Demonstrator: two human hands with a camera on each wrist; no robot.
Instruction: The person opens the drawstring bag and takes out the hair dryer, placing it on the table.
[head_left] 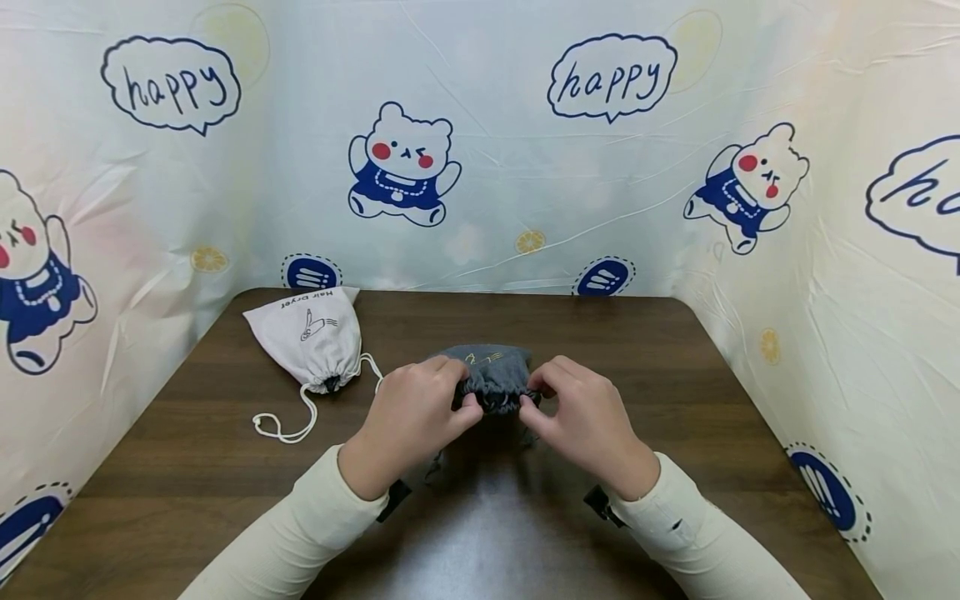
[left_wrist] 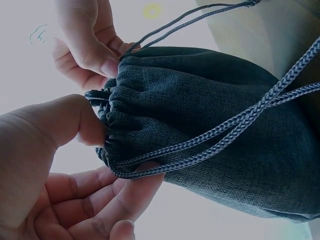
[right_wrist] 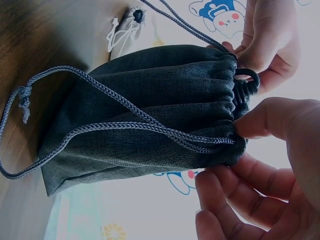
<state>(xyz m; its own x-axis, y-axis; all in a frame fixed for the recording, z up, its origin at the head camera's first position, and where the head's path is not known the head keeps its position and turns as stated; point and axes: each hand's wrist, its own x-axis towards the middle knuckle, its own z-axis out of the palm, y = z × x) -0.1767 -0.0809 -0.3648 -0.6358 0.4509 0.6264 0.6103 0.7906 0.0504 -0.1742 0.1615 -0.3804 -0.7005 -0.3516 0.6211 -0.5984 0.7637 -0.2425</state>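
A dark grey cloth drawstring bag (head_left: 498, 367) is between my hands, its gathered mouth toward me. My left hand (head_left: 420, 408) pinches the left side of the mouth between thumb and fingers. On the opposite side, my right hand (head_left: 588, 421) pinches the rim likewise. The mouth is bunched, and a black ribbed piece with a loop (right_wrist: 245, 90) pokes out of it. Grey braided cords (left_wrist: 240, 112) hang from both sides of the bag; one ends in a knot (right_wrist: 24, 92) in the right wrist view.
A white drawstring bag (head_left: 322, 337) printed "Hair Dryer" lies at the back left of the brown table (head_left: 637, 333), its white cord (head_left: 303, 421) trailing toward me. Printed cloth walls (head_left: 495, 167) with bears and "happy" bubbles surround the table's back and sides.
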